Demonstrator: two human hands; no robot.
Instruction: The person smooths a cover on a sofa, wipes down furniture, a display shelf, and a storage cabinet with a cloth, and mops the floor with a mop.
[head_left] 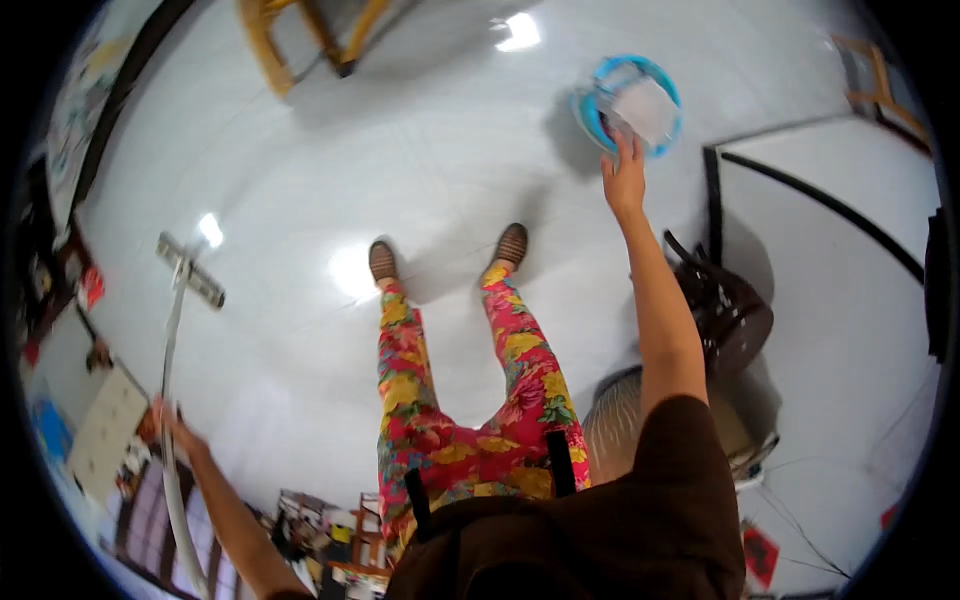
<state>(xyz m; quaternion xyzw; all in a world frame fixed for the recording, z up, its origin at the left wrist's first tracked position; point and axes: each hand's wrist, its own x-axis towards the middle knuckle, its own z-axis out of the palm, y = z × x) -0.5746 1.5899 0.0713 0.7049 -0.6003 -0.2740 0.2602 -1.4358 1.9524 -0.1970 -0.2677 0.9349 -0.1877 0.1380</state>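
My left hand (pixel 172 428) is wrapped round the long pale handle of a flat-headed mop (pixel 191 271). The mop's head lies on the floor at the left. At the upper right, my right hand (pixel 625 180) stretches out with its fingers apart at the near rim of a round blue bin (pixel 672 88). Just beyond the fingertips, a thin whitish sheet (pixel 645 110) shows over the bin's opening; whether it touches them is hard to tell. Other contents of the bin are blurred.
My feet (pixel 445 255) stand on the glossy pale floor. Yellow wooden furniture legs (pixel 315 40) rise at the top. A dark brown bag-like object (pixel 730 310) is to the right, beside my arm. Cluttered furniture (pixel 330 535) lies at the lower left.
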